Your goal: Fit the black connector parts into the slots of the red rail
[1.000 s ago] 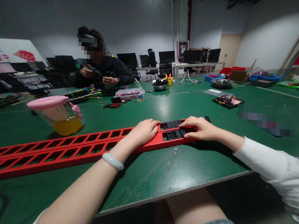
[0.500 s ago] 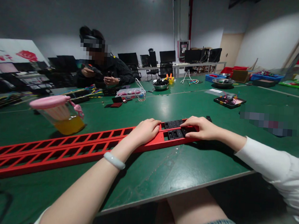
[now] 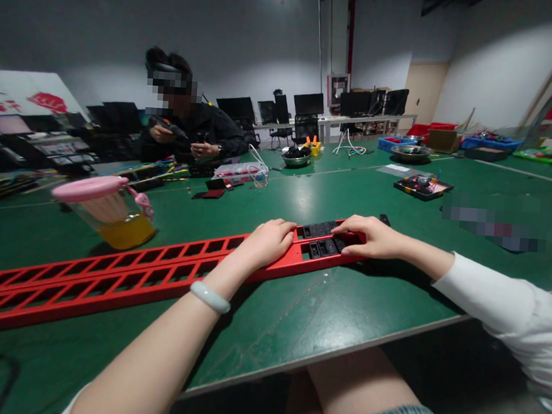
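A long red metal rail with two rows of slots lies slantwise across the green table. Its right end carries several black socket modules set into the slots. My left hand, a pale bangle at its wrist, is closed over the rail just left of these modules; its fingers curl over the far edge. At the right end my right hand is closed, thumb and fingers gripping a black socket module, which they partly hide. A black piece shows just beyond the right hand.
A pink-lidded jug of yellow liquid stands behind the rail. Across the table, a person holds a dark tool. Farther back are a clear box, metal bowls and a black tray. The table's near edge runs below my arms.
The view has shifted very slightly. Both hands keep practically the same place on the rail and the modules.
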`<state>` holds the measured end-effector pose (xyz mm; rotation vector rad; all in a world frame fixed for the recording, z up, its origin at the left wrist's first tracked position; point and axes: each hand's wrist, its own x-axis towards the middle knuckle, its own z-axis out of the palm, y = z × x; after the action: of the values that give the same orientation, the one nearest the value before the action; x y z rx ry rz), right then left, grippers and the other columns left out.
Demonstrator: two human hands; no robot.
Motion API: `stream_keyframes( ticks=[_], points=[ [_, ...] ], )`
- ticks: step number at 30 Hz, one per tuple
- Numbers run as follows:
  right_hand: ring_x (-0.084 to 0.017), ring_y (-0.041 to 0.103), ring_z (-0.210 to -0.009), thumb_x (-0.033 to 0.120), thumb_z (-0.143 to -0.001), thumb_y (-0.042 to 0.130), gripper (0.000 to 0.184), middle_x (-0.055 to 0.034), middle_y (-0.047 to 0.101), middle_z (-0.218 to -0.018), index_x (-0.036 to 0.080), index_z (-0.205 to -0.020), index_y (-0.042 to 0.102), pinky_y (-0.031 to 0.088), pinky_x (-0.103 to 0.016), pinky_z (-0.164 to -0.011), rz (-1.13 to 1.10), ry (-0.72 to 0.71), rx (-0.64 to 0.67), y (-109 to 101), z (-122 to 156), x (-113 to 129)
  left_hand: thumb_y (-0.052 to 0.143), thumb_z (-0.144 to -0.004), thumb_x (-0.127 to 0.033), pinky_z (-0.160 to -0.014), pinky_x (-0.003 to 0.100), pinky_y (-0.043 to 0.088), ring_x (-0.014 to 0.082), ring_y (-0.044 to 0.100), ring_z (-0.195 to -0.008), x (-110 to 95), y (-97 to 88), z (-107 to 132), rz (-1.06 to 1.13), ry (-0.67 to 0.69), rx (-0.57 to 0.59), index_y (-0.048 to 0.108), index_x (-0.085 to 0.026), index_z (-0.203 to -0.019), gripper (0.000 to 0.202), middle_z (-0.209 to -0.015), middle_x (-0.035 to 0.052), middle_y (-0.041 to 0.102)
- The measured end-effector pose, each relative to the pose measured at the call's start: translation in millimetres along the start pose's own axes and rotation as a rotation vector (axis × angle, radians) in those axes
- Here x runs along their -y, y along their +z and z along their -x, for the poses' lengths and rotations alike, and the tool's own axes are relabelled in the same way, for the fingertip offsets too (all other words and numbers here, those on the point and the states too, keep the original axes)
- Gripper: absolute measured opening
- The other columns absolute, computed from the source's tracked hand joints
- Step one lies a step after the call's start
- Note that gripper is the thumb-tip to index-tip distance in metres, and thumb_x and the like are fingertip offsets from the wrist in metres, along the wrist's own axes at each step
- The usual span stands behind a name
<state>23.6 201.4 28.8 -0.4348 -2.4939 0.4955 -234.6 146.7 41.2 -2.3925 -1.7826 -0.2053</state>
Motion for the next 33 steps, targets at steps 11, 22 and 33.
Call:
stream_keyframes(
  ticks=[11, 22, 33],
  points=[
    [-0.02, 0.055, -0.092, 0.031, -0.068, 0.064, 0.038, -0.0079, 0.061, -0.099, 0.018, -0.102, 0.059, 0.042, -0.035, -0.082, 0.022, -0.016, 0.012, -2, -1, 3, 0.026, -0.087, -0.034, -0.089, 0.03, 0.039, 0.0192, 0.052, -0.098, 1, 1.3, 0, 0.003, 0.018, -0.022, 0.055, -0.017, -0.111, 0.041, -0.106, 0.0071, 0.058],
    [-0.021, 0.05, -0.1, 0.036, -0.068, 0.064, 0.034, -0.0095, 0.058, -0.106, 0.019, -0.097, 0.062, 0.041, -0.037, -0.085, 0.062, -0.09, -0.02, -6, -2, 0, 0.026, -0.087, -0.033, -0.089, 0.03, 0.038, 0.0188, 0.052, -0.099, 0, 1.1, 0, 0.005, 0.026, -0.021, 0.055, -0.017, -0.111, 0.041, -0.106, 0.007, 0.058],
    [-0.028, 0.052, -0.1, 0.053, -0.062, 0.061, 0.063, -0.0108, 0.056, -0.112, 0.018, -0.114, 0.055, 0.041, -0.038, -0.084, 0.334, 0.355, 0.243, -76, 26, -76, 0.027, -0.086, -0.031, -0.089, 0.03, 0.039, 0.0185, 0.052, -0.098, 3, 2.7, -1, -0.004, 0.034, -0.024, 0.054, -0.018, -0.112, 0.039, -0.105, 0.0067, 0.058]
  ],
)
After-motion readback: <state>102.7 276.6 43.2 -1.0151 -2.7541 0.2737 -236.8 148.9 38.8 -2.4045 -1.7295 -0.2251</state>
